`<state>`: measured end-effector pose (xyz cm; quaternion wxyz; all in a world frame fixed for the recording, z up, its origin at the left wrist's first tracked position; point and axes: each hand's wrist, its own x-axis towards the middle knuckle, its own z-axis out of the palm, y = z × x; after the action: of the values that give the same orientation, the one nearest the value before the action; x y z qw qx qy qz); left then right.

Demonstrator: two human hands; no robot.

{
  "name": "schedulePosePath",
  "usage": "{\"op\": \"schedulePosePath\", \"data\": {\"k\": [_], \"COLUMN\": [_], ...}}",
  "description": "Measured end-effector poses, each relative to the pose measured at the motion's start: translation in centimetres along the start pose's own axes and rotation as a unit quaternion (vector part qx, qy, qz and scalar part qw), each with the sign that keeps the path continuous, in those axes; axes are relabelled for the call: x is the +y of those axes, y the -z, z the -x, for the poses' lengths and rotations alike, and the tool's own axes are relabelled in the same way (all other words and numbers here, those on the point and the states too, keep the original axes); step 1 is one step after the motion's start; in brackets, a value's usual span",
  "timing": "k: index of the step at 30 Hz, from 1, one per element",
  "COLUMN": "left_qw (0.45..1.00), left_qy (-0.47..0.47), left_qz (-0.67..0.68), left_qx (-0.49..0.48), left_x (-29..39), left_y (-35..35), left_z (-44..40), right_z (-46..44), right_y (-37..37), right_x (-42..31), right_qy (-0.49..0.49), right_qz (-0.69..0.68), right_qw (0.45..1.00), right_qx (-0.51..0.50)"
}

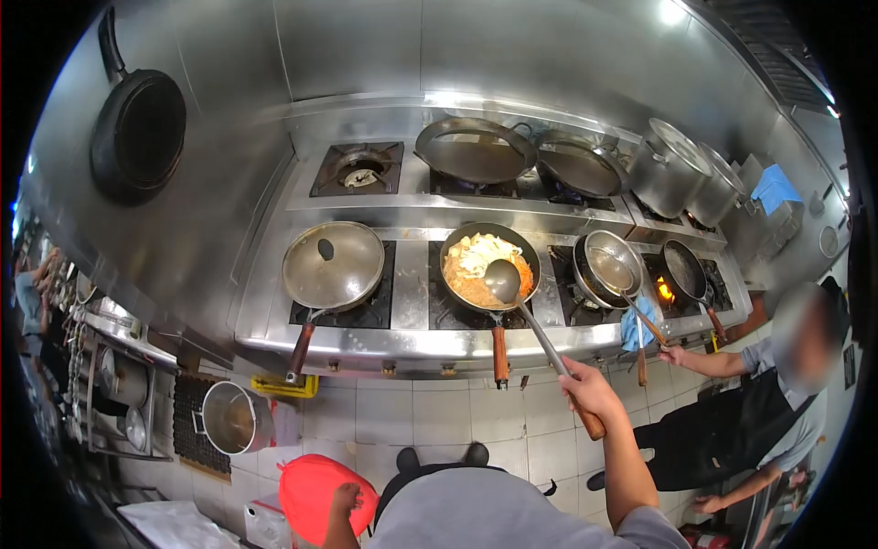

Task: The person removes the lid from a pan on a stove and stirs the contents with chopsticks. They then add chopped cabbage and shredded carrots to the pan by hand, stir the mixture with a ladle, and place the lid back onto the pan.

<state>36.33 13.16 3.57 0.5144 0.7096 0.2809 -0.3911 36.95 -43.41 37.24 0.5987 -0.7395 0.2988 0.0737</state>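
My right hand (585,386) is closed around the wooden end of a long metal ladle (540,334). The ladle's bowl rests in a dark frying pan (498,232), on a pile of food (480,261) that looks like noodles with pale pieces and orange shreds. That pan sits on a front burner, its wooden handle (499,357) pointing toward me. Down by my side, my left hand (347,499) hangs in front of a red round stool seat (315,489). Its fingers are loosely curled, apparently around nothing.
A lidded pan (334,265) stands left of the frying pan. On the right, a co-worker's hand (672,355) holds the handle of a strainer (613,261); a flame (665,291) burns nearby. Large pans (476,151) and stockpots (672,169) occupy the rear burners. An open pot (238,418) stands lower left.
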Motion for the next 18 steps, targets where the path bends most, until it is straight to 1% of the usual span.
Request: {"op": "schedulePosePath", "data": {"k": [2, 4, 8, 10, 11, 13, 14, 16, 17, 18], "left_qw": [1.000, 1.000, 0.999, 0.999, 0.999, 0.999, 0.999, 0.999, 1.000, 1.000], "left_qy": [0.007, 0.002, -0.009, -0.016, -0.022, -0.025, -0.027, -0.016, -0.006, -0.009], "left_qz": [0.008, 0.013, 0.036, 0.039, 0.040, 0.037, 0.032, 0.024, 0.019, 0.020], "left_qx": [0.007, 0.005, 0.005, 0.008, 0.009, 0.014, 0.016, 0.019, 0.022, 0.022], "left_x": [0.0, 0.0, 0.5, 0.7, 0.7, 0.6, 0.5, 0.6, 0.7, 0.7], "left_y": [0.1, 0.2, -0.3, -0.5, -0.5, -0.7, -0.7, -0.9, -1.0, -1.1], "left_z": [0.2, 0.3, 0.4, 0.5, 0.5, 0.6, 0.7, 1.2, 1.2, 1.3], "right_z": [0.0, 0.5, -0.1, -0.3, -0.2, 0.1, -0.9, -4.8, -5.6, -6.3], "right_y": [0.0, 0.1, 0.4, 0.0, -0.3, -0.8, -0.7, -0.3, -0.1, 0.0], "right_x": [-0.2, -0.6, -0.2, -0.5, -1.0, -1.9, -1.2, 1.1, 1.4, 1.4], "right_qy": [-0.001, -0.012, -0.012, 0.024, 0.025, 0.100, 0.099, 0.230, 0.231, 0.195], "right_qz": [0.000, -0.049, -0.021, 0.061, 0.062, 0.234, 0.232, 0.336, 0.335, 0.361], "right_qw": [1.000, 0.999, 1.000, 0.998, 0.998, 0.963, 0.964, 0.898, 0.898, 0.900], "right_qx": [-0.001, -0.005, -0.013, 0.008, 0.006, 0.087, 0.087, 0.167, 0.169, 0.148]}}
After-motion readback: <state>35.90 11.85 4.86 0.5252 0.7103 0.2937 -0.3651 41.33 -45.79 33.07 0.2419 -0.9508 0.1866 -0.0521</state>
